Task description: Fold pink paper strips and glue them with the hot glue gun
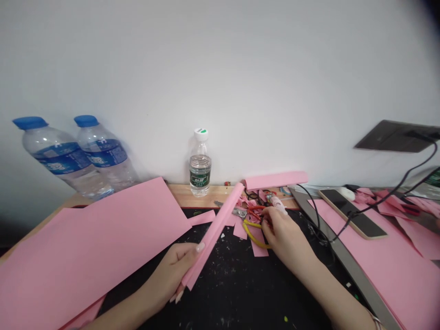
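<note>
My left hand [175,270] is closed round the lower end of a rolled pink paper tube [216,229], which slants up to the right. My right hand [282,233] is at the pile of small things near the wall, fingers curled down and partly hidden. What they hold, if anything, I cannot make out. Touching or close to them are scissors [239,212] with a metal pivot and coloured handles, and a yellow loop [256,236]. Pink paper scraps [259,250] lie around and beneath. Another folded strip of pink paper [277,180] rests against the wall behind.
Large pink sheets [96,247] cover the left side. Two big blue-capped bottles [106,156] and a small water bottle [200,167] stand by the wall. On the right, a phone [354,214] and black cables [318,220] lie over pink paper [388,279], below a wall socket [395,136].
</note>
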`<state>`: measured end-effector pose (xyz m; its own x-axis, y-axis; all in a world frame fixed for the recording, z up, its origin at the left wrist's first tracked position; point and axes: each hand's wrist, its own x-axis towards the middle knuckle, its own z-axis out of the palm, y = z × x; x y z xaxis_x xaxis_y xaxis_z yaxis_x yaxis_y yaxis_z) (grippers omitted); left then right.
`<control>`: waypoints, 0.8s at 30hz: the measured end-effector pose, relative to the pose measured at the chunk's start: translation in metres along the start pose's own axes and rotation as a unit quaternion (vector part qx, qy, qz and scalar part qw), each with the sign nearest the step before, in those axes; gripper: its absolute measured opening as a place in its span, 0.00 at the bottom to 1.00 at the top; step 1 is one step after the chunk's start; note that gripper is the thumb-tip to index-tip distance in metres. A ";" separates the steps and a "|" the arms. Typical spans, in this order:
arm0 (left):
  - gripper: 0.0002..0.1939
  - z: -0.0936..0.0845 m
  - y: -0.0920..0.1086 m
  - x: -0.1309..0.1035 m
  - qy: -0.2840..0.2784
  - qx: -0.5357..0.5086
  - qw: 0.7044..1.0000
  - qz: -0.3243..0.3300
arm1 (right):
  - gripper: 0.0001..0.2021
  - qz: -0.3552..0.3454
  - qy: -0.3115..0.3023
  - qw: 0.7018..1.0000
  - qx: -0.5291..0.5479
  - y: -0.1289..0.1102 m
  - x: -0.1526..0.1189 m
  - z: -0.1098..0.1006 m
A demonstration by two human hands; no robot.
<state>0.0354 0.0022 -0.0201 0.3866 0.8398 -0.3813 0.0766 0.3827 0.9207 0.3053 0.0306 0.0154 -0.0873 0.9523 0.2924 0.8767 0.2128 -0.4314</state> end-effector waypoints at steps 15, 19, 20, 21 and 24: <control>0.15 0.004 0.004 -0.001 -0.121 0.037 0.983 0.130 | 0.05 -0.038 -0.116 0.962 -0.244 -0.003 0.000 -0.007; 0.11 0.006 0.004 -0.002 -0.140 0.024 0.978 0.153 | 0.05 0.003 -0.154 0.970 -0.185 -0.013 -0.003 -0.022; 0.11 0.007 0.004 -0.002 -0.130 0.021 0.979 0.156 | 0.08 0.013 -0.173 0.972 -0.161 -0.014 -0.004 -0.024; 0.11 0.007 0.004 -0.002 -0.118 0.017 0.980 0.158 | 0.09 0.021 -0.194 0.972 -0.130 -0.014 -0.004 -0.025; 0.11 0.007 0.006 -0.002 -0.068 -0.007 0.984 0.162 | 0.10 0.039 -0.251 0.967 -0.014 -0.014 -0.004 -0.021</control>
<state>0.0414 0.0006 -0.0133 0.5084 0.8596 -0.0514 -0.0840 0.1088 0.9905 0.3029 0.0190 0.0378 -0.2334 0.9529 -0.1935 0.9016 0.1375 -0.4102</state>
